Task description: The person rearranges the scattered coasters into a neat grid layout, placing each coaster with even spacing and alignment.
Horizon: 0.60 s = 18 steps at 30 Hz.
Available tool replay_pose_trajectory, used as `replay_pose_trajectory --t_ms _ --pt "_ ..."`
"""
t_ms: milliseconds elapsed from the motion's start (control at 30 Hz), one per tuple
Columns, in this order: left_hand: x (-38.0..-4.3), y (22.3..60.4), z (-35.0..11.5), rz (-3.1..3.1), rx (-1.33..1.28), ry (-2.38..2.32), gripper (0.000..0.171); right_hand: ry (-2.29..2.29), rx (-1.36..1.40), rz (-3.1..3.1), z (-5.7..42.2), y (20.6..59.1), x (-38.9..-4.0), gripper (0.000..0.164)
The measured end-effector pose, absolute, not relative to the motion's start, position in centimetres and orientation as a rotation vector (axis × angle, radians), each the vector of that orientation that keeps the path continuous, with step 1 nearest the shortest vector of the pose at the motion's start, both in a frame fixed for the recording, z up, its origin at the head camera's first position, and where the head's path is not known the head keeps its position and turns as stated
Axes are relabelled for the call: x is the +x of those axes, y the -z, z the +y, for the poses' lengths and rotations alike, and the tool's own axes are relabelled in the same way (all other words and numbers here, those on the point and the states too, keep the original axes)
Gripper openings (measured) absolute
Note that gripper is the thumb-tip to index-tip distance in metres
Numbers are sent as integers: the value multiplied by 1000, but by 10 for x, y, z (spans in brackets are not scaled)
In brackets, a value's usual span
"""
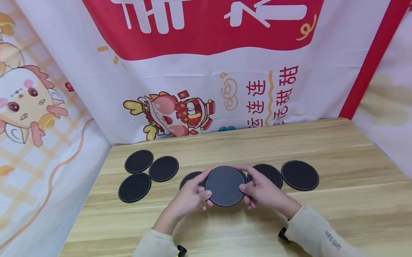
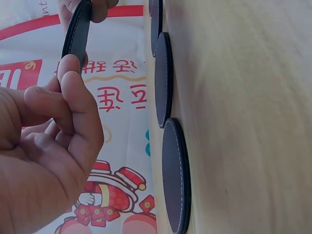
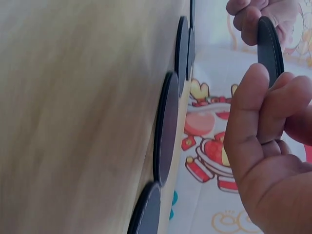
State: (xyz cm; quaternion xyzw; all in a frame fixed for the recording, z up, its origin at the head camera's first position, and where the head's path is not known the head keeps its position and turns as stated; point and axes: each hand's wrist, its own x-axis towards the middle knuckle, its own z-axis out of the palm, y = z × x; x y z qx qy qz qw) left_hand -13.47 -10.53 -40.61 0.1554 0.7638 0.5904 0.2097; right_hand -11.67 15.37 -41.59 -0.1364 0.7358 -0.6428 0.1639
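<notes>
A round black coaster (image 1: 225,186) with a stitched rim is held up above the table between both hands. My left hand (image 1: 193,195) pinches its left edge between thumb and fingers, and my right hand (image 1: 262,189) pinches the right edge the same way. Both wrist views show the held coaster (image 2: 80,34) raised off the wood, seen nearly edge-on. Behind my left fingers lies a partly covered coaster (image 1: 189,178). Another coaster (image 1: 269,175) lies just beyond my right hand, partly hidden by it.
At the table's far left, three coasters (image 1: 139,161) lie grouped close together. One more coaster (image 1: 300,175) lies flat to the right of my right hand. The wooden table (image 1: 216,242) backs onto a printed cloth (image 1: 186,73), with cloth along both sides too.
</notes>
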Motion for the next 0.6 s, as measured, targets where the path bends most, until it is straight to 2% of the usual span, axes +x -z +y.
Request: replay_pose_trajectory --t_ms 600 --pt "-105 411 -146 2317 360 -1421 66 1715 -359 2015 105 421 -86 58"
